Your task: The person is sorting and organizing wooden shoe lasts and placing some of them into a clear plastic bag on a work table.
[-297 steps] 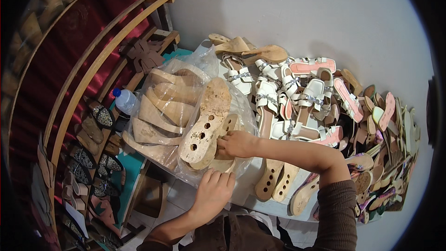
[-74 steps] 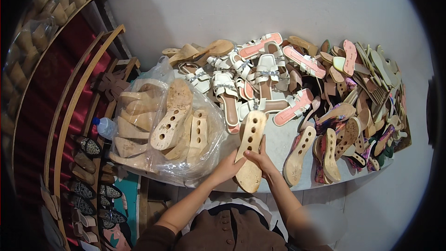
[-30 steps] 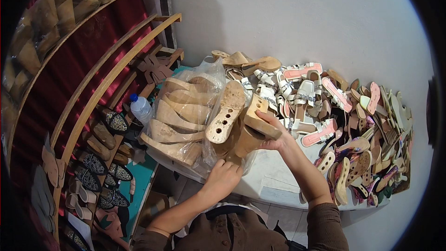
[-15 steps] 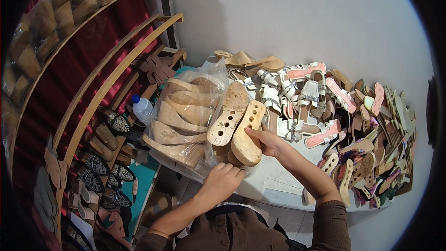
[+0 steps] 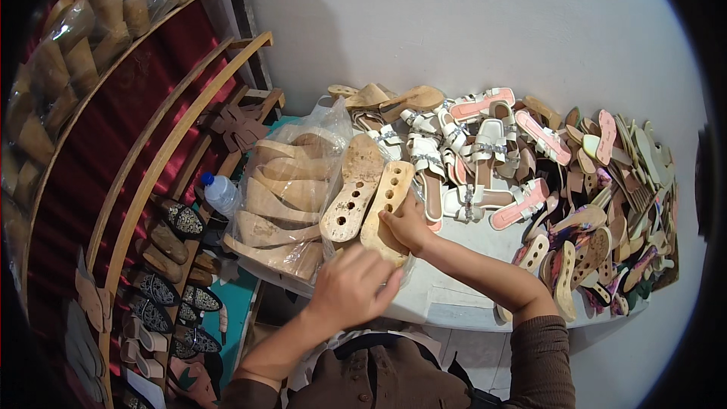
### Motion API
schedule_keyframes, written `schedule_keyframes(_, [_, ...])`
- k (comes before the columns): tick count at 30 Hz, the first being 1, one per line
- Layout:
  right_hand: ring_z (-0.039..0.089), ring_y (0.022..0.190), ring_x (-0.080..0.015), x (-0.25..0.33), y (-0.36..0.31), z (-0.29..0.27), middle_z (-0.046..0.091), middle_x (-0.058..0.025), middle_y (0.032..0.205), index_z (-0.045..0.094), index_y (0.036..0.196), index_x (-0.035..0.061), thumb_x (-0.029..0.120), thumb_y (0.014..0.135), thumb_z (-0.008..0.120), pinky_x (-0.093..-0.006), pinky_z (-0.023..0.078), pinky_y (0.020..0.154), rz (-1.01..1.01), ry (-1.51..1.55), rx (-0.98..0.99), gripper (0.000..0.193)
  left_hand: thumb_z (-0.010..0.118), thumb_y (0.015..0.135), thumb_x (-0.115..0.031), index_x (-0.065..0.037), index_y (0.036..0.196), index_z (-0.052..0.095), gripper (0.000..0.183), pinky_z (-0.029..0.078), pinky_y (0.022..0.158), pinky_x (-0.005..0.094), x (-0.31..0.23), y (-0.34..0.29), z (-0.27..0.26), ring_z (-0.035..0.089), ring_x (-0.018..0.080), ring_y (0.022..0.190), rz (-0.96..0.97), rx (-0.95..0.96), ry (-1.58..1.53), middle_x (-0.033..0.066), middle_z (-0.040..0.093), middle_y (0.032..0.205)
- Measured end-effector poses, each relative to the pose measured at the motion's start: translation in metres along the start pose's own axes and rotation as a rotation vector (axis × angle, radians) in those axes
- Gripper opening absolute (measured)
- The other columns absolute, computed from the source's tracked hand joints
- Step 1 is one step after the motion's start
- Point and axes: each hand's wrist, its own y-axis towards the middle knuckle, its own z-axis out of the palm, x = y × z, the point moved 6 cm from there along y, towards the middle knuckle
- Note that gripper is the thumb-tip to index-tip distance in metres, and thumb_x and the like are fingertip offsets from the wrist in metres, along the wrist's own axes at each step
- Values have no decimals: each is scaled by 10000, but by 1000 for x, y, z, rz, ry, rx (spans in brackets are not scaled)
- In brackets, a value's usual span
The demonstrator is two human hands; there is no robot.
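A person's right hand (image 5: 407, 223) gripped a pale wooden shoe base (image 5: 391, 195) — a row of round holes running down it — with the thumb on its upper face, over the right side of a clear plastic bag (image 5: 334, 120) on a white counter (image 5: 458, 261). The left hand (image 5: 352, 288), blurred, hung in front of the bag's near edge with its fingers partly bent; whether it touched the plastic could not be told. Just to the left of the held piece leaned a second holed base (image 5: 362, 160), its face flecked with dark spots, while smooth wooden wedges (image 5: 291, 191) lay stacked inside the bag, heels and toes overlapping. A water bottle (image 5: 221, 195) with a blue cap stood close to the bag's left side. Beyond the right hand, white sandals (image 5: 487, 144) with glittering straps and some pink soles lay heaped toward the wall (image 5: 492, 23), and a dense pile of shoe parts (image 5: 617, 220) filled the counter's right end. To the left, a wooden rack (image 5: 154, 151) held dark patterned shoes (image 5: 155, 291) in front of a deep red curtain (image 5: 113, 98) — with more wooden heels (image 5: 85, 60), partly wrapped in plastic, on the shelf above.
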Motion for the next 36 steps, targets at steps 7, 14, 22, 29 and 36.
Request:
schedule_keyframes(7, [489, 1025, -230, -25, 46, 7, 478, -139, 1103, 357, 1272, 16, 82, 860, 424, -351, 396, 902, -182, 294, 88, 423, 553, 817, -339, 14, 1211, 445, 540, 373, 952, 385, 55, 36, 60, 490, 361, 1081, -40, 161, 65, 211, 515, 1174])
schedule_keyframes(14, [577, 867, -357, -16, 71, -61, 594, -233, 895, 572, 1031, -12, 217, 757, 584, -418, 459, 773, -438, -420, -106, 357, 519, 836, -394, 28, 1263, 398, 613, 345, 987, 378, 57, 67, 80, 442, 363, 1155, -342, 761, 92, 240, 386, 1309])
schedule_keyframes(22, [607, 679, -354, 27, 93, -90, 618, -183, 729, 603, 822, 34, 206, 801, 543, -457, 469, 604, -535, -519, -159, 184, 545, 812, -345, 99, 1330, 233, 750, 254, 1066, 345, 94, 84, 116, 246, 318, 1313, -227, 584, 235, 267, 225, 1399])
schedule_keyframes(29, [568, 734, -269, 28, 89, -91, 601, -129, 759, 571, 818, 20, 156, 781, 597, -355, 442, 675, -677, -85, 102, 143, 539, 805, -326, 89, 1328, 252, 727, 277, 1055, 335, 83, 79, 116, 285, 316, 1295, -151, 515, 309, 253, 246, 1396])
schedule_keyframes(36, [485, 907, -132, -41, 92, -48, 516, -72, 1016, 491, 1091, 69, 290, 813, 633, -330, 407, 716, 328, 893, 690, 382, 539, 800, -311, 72, 1325, 281, 699, 323, 1019, 334, 86, 81, 113, 330, 291, 1276, -199, 468, 310, 225, 294, 1385])
